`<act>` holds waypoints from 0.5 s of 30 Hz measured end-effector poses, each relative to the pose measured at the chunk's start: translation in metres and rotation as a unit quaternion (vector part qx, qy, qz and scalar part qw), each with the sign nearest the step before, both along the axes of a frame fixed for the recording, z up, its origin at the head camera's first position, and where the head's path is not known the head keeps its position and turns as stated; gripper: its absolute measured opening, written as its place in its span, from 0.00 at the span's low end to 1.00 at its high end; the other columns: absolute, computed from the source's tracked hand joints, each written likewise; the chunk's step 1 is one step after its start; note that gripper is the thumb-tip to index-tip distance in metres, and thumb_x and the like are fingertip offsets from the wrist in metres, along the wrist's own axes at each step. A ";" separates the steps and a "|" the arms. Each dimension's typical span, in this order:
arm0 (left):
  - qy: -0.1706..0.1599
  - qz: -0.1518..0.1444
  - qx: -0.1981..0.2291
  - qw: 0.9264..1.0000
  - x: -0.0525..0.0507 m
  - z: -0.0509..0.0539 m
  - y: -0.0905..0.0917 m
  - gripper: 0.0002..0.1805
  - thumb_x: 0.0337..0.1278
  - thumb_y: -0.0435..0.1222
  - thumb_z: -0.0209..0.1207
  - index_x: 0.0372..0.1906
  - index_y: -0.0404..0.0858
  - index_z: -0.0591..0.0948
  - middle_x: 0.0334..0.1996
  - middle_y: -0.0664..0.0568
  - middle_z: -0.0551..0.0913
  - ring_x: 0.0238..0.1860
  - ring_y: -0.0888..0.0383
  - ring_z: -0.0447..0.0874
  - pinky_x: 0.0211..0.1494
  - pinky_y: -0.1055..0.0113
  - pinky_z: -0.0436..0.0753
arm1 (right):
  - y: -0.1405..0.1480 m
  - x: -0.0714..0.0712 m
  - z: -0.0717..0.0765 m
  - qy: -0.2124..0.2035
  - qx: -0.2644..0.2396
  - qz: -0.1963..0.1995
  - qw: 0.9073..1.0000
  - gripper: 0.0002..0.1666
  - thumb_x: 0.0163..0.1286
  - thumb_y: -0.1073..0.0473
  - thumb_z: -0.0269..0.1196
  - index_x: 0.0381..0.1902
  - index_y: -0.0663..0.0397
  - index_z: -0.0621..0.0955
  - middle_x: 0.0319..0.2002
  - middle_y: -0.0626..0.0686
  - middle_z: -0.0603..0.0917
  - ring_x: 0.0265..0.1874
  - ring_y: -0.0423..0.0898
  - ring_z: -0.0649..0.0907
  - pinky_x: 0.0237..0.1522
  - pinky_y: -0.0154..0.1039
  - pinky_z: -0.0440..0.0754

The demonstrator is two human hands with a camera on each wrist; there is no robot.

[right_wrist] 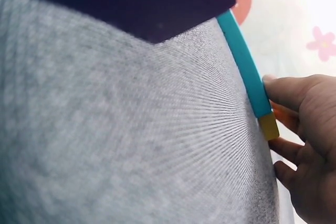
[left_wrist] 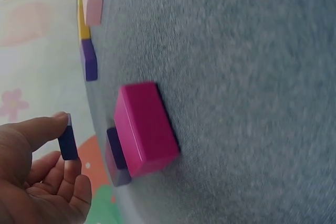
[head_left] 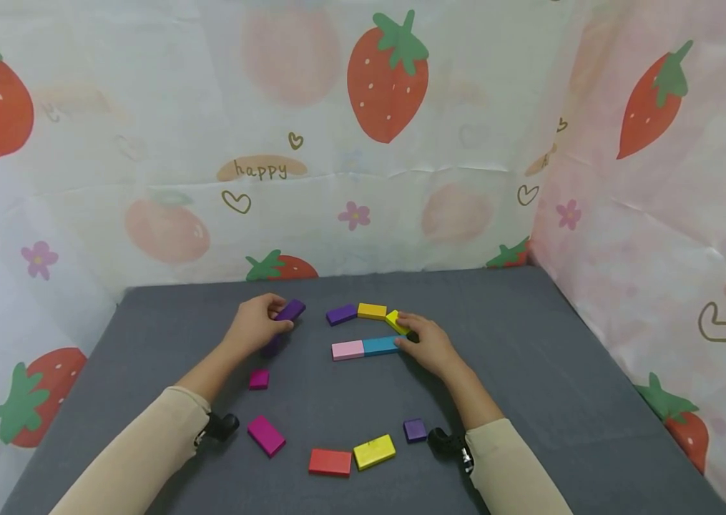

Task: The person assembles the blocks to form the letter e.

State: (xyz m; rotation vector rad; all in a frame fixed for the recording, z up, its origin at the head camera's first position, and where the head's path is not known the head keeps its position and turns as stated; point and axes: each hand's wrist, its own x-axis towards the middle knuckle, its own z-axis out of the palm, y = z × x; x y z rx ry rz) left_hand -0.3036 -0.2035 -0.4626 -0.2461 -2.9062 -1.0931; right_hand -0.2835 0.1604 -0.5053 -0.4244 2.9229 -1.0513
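My left hand [head_left: 256,327] pinches a dark purple block [head_left: 292,310] between thumb and fingers, lifted off the table. Below that hand lies another dark purple block [head_left: 270,348], partly hidden by it. A small magenta block [head_left: 259,379] is nearer to me. My right hand [head_left: 430,347] holds a yellow block [head_left: 395,320], its fingers curled at the block's right end. The thumb is close to the end of a blue block [head_left: 380,346], which touches a pink block [head_left: 347,350]. In the right wrist view, fingers surround the yellow block [right_wrist: 269,126] beside the blue one.
Behind the pink block, a purple block [head_left: 341,315] and a yellow block [head_left: 372,311] form a curve. Nearer to me lie a magenta block [head_left: 266,435], a red block [head_left: 330,462], a yellow block [head_left: 375,452] and a purple block [head_left: 415,430]. Printed cloth [head_left: 363,236] walls the grey table.
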 end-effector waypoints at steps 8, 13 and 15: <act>0.005 -0.013 0.002 1.000 0.006 0.000 0.013 0.28 0.59 0.39 0.71 0.61 0.29 0.79 0.50 0.39 0.86 0.51 0.47 0.84 0.55 0.51 0.83 | 0.000 0.000 0.000 0.004 0.002 0.003 1.000 0.30 0.74 0.54 0.66 0.71 0.55 0.76 0.75 0.51 0.71 0.75 0.58 0.68 0.73 0.60 0.65; -0.004 -0.020 0.001 1.000 0.008 -0.004 0.021 0.27 0.58 0.38 0.72 0.60 0.29 0.80 0.50 0.39 0.86 0.51 0.47 0.85 0.56 0.52 0.83 | 0.000 0.000 0.000 0.003 0.000 0.002 1.000 0.30 0.74 0.53 0.66 0.71 0.54 0.76 0.75 0.51 0.70 0.75 0.58 0.67 0.74 0.59 0.64; -0.005 -0.022 0.000 1.000 0.009 -0.006 0.024 0.27 0.57 0.37 0.72 0.59 0.29 0.80 0.49 0.39 0.86 0.51 0.47 0.85 0.56 0.52 0.83 | 0.000 0.001 0.001 0.002 -0.001 0.003 1.000 0.31 0.74 0.53 0.66 0.71 0.54 0.76 0.75 0.51 0.70 0.75 0.58 0.67 0.74 0.59 0.64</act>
